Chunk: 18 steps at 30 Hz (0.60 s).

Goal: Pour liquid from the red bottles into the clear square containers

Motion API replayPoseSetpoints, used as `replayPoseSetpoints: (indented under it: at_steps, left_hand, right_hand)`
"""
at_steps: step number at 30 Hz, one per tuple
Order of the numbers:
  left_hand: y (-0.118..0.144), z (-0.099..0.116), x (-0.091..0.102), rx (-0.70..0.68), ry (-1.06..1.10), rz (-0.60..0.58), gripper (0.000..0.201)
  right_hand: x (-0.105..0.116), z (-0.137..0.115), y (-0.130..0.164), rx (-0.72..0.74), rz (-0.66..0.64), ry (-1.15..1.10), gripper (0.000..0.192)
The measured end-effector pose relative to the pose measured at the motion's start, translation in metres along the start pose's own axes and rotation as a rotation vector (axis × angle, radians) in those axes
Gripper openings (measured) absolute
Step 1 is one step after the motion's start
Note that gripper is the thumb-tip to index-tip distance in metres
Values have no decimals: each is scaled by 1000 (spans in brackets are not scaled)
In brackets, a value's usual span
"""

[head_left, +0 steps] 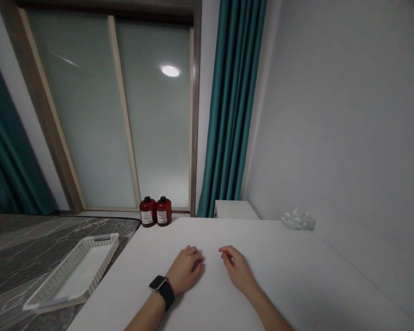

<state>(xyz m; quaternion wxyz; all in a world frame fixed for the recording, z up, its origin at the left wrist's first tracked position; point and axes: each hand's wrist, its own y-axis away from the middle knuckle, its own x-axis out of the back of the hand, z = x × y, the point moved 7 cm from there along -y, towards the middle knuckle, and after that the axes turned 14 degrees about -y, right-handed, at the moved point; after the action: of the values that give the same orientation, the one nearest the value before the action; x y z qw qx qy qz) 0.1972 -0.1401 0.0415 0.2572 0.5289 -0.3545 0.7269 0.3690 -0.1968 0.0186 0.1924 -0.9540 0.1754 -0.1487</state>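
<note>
Two upright red bottles [147, 212] stand by the bench's [210, 299] far edge, at eleven o'clock from the nearer left grip [186, 269] and ten from the right grip [235, 266], both empty and loosely curled.

Both red bottles [163, 206] bear labels [146, 217] too small to read.

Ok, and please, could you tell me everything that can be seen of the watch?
The watch is worn around the wrist of the left hand. Its face is dark and rectangular with rounded corners, with a thin, pale, metal-looking edge; no display can be made out. The wide black band looks smooth, perhaps rubber; its clasp is hidden. The face is tilted toward the left of the picture. Whether the band touches the white table below, I cannot tell.
</note>
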Motion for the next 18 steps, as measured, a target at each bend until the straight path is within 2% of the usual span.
replayPoseSetpoints:
  at_steps: [18]
  left_hand:
    - [-1,-3,-2,18,27,-15,20]
  right_hand:
    - [-7,-3,0,1,-61,16,23]
